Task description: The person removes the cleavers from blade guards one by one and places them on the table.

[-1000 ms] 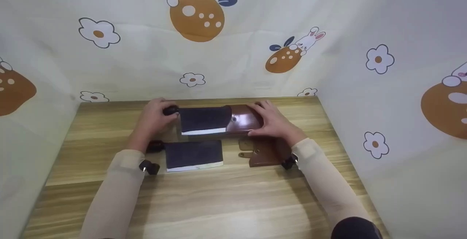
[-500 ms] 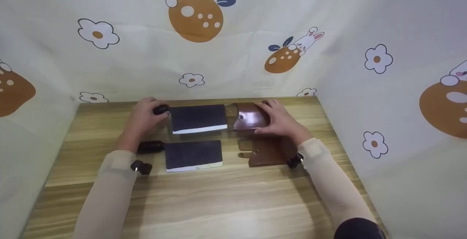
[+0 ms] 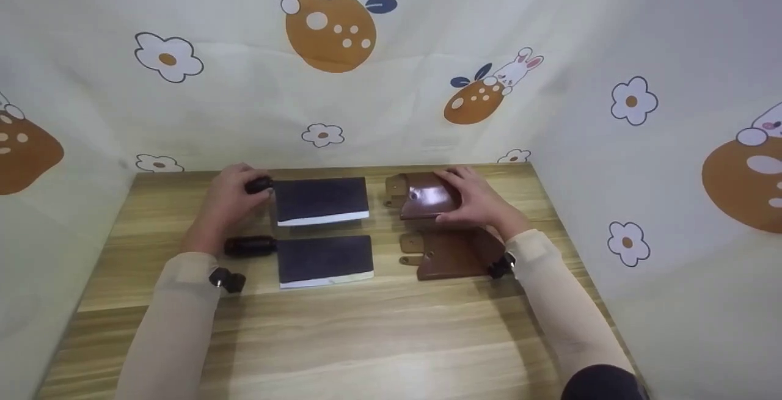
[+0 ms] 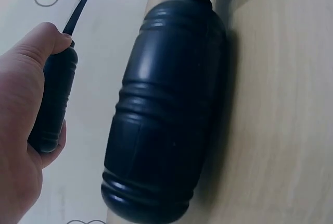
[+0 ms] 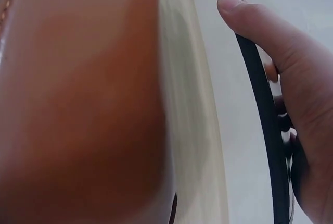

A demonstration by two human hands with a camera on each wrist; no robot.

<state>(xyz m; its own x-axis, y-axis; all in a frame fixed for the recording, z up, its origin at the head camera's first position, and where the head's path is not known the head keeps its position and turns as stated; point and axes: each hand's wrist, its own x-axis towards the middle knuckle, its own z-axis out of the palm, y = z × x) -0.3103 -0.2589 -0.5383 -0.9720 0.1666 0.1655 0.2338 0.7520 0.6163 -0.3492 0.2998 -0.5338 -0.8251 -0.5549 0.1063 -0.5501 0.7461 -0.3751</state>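
My left hand (image 3: 229,201) grips the black turned handle (image 4: 56,96) of the far cleaver (image 3: 322,198), whose dark blade has a bright edge facing me. To its right, my right hand (image 3: 479,198) holds a glossy brown leather sheath (image 3: 421,201) between thumb and fingers. A gap of bare wood separates blade and sheath mouth. Nearer me lies a second cleaver (image 3: 325,259), its black handle (image 4: 166,104) large in the left wrist view. A second brown sheath (image 3: 455,256) lies to the right of it, filling much of the right wrist view, strap and snap toward the blade.
Both cleavers and both sheaths are on or over a wood-grain table (image 3: 366,339). A pale curtain (image 3: 232,101) printed with rabbits, fruit and flowers walls in the back and both sides. A small black device (image 3: 227,279) is strapped at each wrist.
The far cleaver has slid left out of its sheath with my left hand, while my right hand has drawn the sheath slightly right. The nearer cleaver and sheath have stayed put.
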